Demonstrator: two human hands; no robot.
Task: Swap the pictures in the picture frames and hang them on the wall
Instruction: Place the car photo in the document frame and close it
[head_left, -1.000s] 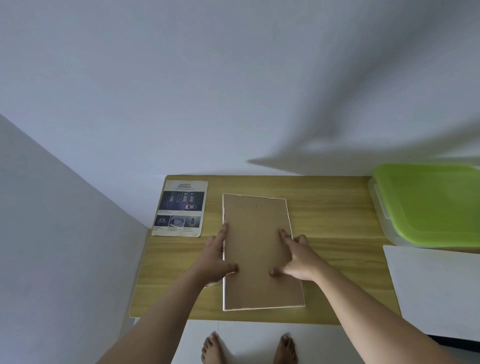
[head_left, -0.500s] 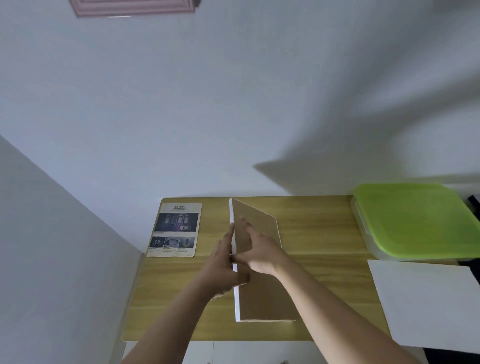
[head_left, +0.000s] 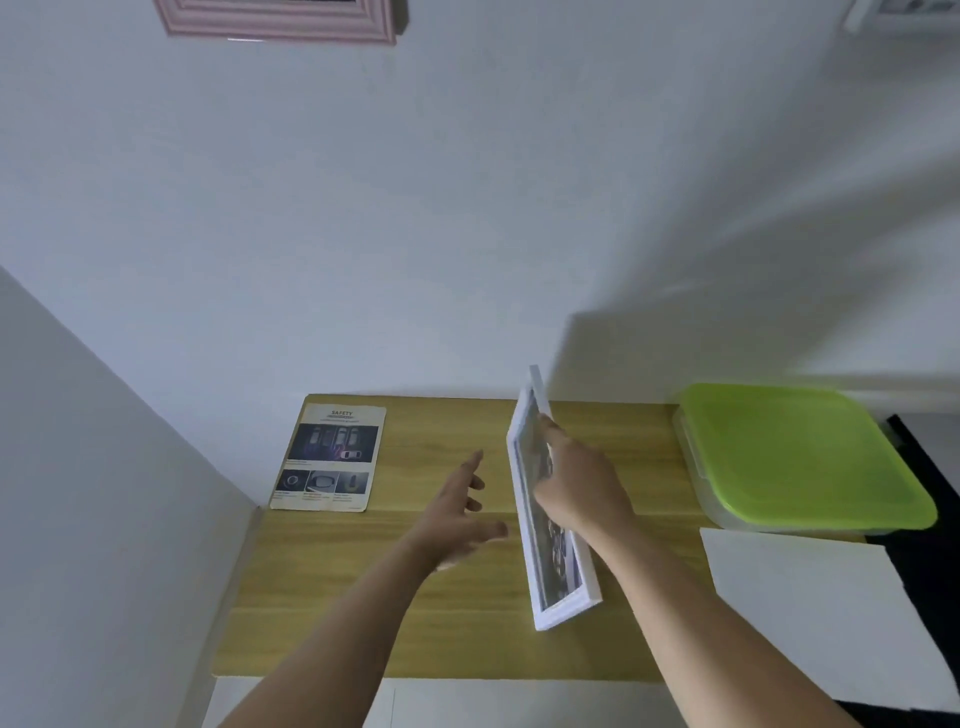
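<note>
A white picture frame (head_left: 558, 592) stands tilted on its long edge on the wooden table (head_left: 363, 613), its picture side turned left toward me. My right hand (head_left: 582, 488) grips it from the right across its middle. My left hand (head_left: 457, 512) hovers just left of the frame, fingers spread, touching nothing. A loose "SAFETY" picture sheet (head_left: 330, 457) lies flat at the table's back left. A pink frame (head_left: 280, 21) hangs on the wall at the top left. The corner of another white frame (head_left: 904, 13) shows at the top right.
A clear box with a green lid (head_left: 795, 457) sits at the table's right end. A white sheet (head_left: 821, 618) lies in front of it, overhanging the table's right side. A grey partition wall (head_left: 93, 519) borders the table's left edge.
The frame lay face down under both hands; it has been tipped up on edge and turned over rightward, its picture side showing. My left hand has let go. The view tilted up.
</note>
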